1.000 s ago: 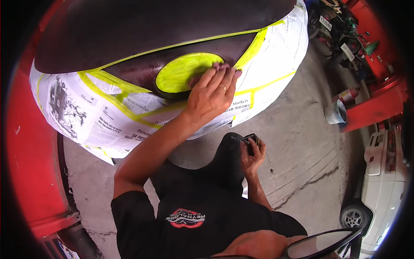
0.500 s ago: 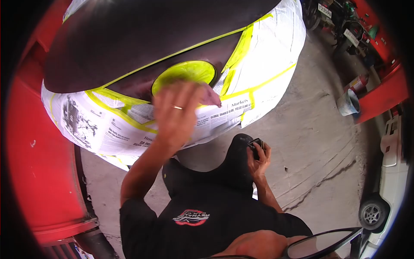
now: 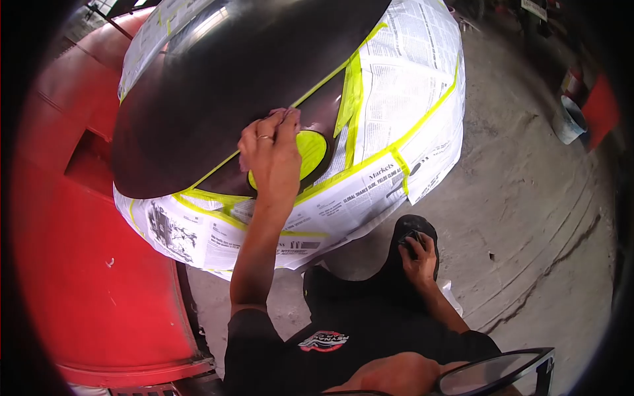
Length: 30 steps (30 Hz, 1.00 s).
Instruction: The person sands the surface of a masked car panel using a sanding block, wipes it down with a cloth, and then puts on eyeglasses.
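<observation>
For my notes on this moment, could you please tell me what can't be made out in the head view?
The pink cloth: head view, mostly hidden beneath the left hand.
The dark object: head view, partly covered by the right hand, so unidentifiable.
The white plate: head view, too small and blurred to read.

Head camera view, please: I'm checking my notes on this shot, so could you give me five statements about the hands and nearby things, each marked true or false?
1. The left hand holds a pinkish cloth. True.
2. The right hand is bare of any object. False: it holds a small dark object.
3. Newspaper with yellow tape on it lies beside the large dark panel. True.
4. The yellow oval is in full view. False: the left hand hides part of it.
5. The bucket is on the right side of the picture. True.
</observation>
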Motion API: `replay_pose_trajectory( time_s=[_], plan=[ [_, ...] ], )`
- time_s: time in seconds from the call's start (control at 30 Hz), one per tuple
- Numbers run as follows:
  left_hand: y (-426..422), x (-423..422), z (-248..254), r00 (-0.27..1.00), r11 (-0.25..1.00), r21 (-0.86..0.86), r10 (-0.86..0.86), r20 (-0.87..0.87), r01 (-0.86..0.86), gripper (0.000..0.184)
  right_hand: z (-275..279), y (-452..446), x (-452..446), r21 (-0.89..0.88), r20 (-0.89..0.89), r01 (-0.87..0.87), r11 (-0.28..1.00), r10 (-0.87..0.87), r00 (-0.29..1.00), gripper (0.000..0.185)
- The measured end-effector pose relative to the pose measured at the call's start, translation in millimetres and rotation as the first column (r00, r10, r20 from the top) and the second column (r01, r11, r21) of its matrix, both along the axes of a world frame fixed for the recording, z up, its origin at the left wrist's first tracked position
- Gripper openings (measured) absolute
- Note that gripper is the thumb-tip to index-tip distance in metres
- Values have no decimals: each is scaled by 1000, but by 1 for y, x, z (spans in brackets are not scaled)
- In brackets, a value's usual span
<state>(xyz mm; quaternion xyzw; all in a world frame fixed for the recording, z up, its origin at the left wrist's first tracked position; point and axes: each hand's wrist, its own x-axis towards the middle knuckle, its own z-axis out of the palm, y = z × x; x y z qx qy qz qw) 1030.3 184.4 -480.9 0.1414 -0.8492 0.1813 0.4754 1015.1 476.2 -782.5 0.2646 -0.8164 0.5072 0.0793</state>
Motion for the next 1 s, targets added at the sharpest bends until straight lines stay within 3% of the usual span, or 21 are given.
replay_pose_trajectory(
  time_s=[0.13, 0.33, 0.47, 0.53, 0.67, 0.73, 0.8, 0.87, 0.93, 0.97, 1.0],
  plan=[
    [15, -46, -4, 986, 985, -64, -155, 61, 159, 23, 0, -1, -2, -10, -15, -26, 1000, 26, 1000, 33],
    [28, -82, -1, 987, 994, -62, -82, 140, 91, 23, 4, 1, 1, 28, -81, -56, 998, 58, 995, 31],
    [38, -54, 4, 986, 999, 22, -46, 161, 43, 30, -6, 6, -2, 27, -126, -58, 998, 61, 990, 32],
    [30, -34, -5, 992, 994, 21, -109, 65, 108, 33, -9, 7, -3, 51, -107, -16, 999, 22, 994, 32],
    [26, 27, -8, 996, 997, 74, -25, 84, 19, 33, -8, 10, -3, 71, -106, -21, 997, 28, 994, 29],
    [34, 76, -4, 989, 972, 234, -62, 136, 29, 29, -10, 11, -8, 91, -141, -39, 995, 52, 989, 28],
    [47, 126, -6, 975, 903, 417, -175, 134, 105, 25, -9, 12, -13, 147, -203, -43, 988, 73, 976, 27],
    [59, 170, -26, 976, 764, 618, -218, -22, 185, 21, -15, 13, -17, 195, -261, -37, 980, 89, 961, 25],
    [68, 205, -60, 966, 302, 919, -134, -222, 253, 16, -29, 13, -21, 279, -290, -100, 955, 183, 939, 25],
    [77, 213, -69, 968, 310, 917, -101, -230, 250, 16, -38, 12, -20, 280, -297, -131, 951, 216, 930, 25],
    [85, 219, -76, 980, 132, 972, 22, -198, 194, 17, -48, 10, -17, 279, -344, -153, 948, 247, 906, 25]
  ],
)
